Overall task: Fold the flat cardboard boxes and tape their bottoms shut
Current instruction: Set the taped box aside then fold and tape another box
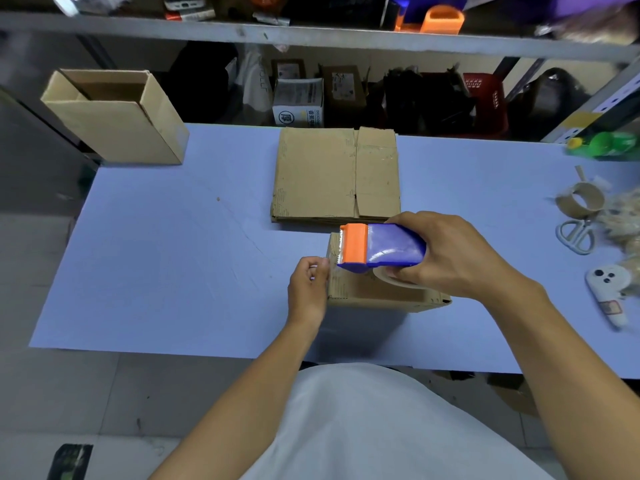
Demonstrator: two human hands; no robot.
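Observation:
A small folded cardboard box [374, 292] stands on the blue table [173, 254] near its front edge. My right hand [453, 258] grips a blue and orange tape dispenser [377, 249] just above the box's top. My left hand [308, 285] is at the box's left end, its fingers curled and pinching what looks like the clear tape's free end against the box. Behind the box lies a stack of flat cardboard boxes [336, 174]. An assembled open box [117, 116] stands at the table's far left corner.
At the right of the table lie an empty tape core [581, 199], white scissors [576, 233], a white gadget [609, 292] and frayed twine [623, 223]. Green bottles [606, 143] sit at the far right. A cluttered shelf [311, 32] runs behind the table.

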